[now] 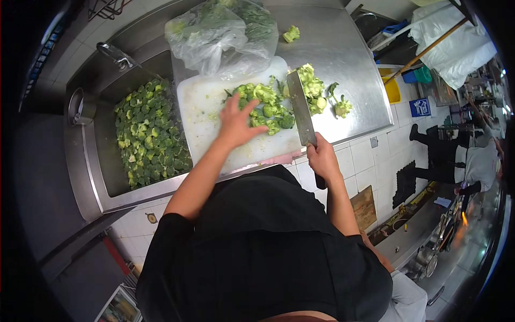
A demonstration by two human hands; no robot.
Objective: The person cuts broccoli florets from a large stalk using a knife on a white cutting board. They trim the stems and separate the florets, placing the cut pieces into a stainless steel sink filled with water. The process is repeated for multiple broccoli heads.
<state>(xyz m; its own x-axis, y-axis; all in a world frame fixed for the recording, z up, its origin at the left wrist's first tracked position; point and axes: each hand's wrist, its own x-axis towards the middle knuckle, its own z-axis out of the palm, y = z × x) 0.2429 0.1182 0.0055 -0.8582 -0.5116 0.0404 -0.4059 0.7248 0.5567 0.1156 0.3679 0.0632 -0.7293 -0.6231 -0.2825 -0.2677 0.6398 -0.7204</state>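
A wide metal cleaver (299, 108) is in my right hand (323, 158), which grips it at the dark handle, with the blade over the right part of the white cutting board (201, 116). My left hand (237, 124), slightly blurred, is spread at the left edge of a pile of cut broccoli florets (269, 104) on the board. Right of the blade, trimmed broccoli stems (316, 88) lie on the steel counter. At the board's far side rests a clear plastic bag (221, 40) with broccoli in it.
To the left, a steel sink (106, 169) holds many broccoli florets (151, 137) under a faucet (116, 56). A metal pot (83, 110) stands at the sink's left edge. One broccoli piece (291, 34) lies farther back on the counter. Another person (476, 157) stands at the far right near a cooking flame.
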